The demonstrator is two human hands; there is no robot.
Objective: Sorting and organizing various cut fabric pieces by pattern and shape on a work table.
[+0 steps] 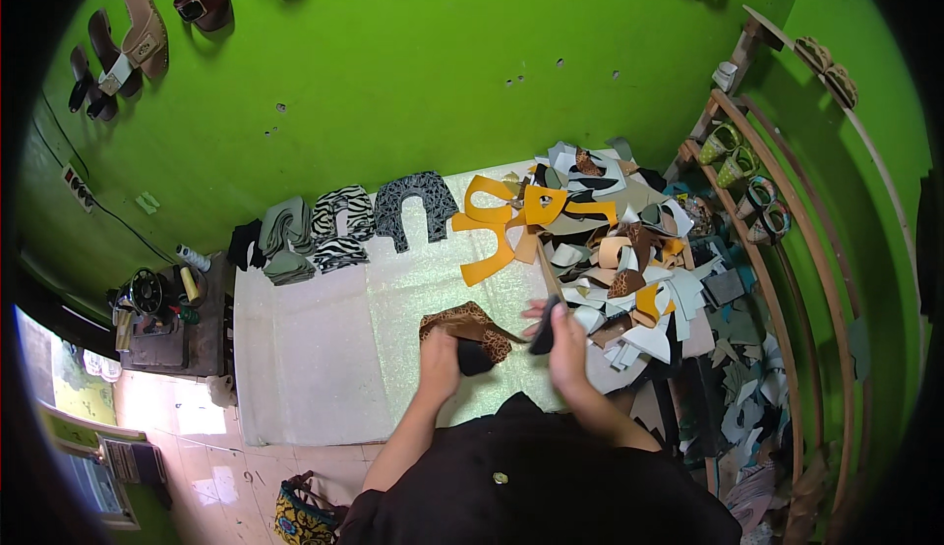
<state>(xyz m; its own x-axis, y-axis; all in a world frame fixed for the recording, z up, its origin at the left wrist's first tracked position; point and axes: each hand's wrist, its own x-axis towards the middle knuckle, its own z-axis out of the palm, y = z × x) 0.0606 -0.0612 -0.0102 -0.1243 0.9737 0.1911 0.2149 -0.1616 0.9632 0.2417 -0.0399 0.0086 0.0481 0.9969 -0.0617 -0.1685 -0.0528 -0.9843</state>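
Over the near part of the pale table (305, 348), my left hand (440, 366) is closed on a leopard-print shoe upper piece (474, 321). A black part (476, 356) shows beneath the print, beside my fingers. Just to the right, my right hand (567, 350) grips a small dark flat piece (542, 329) between thumb and fingers. A thin tip of the leopard piece points toward that hand; whether the two pieces are joined I cannot tell. Beyond my hands lie yellow cut-out upper pieces (487, 268).
Stacked grey-patterned (403, 201), zebra-print (341, 212) and grey-green pieces (285, 230) line the table's back edge. A large scrap heap (629, 279) covers its right side. A wooden rack (777, 329) with sandals stands right; a sewing machine (149, 294) stands left.
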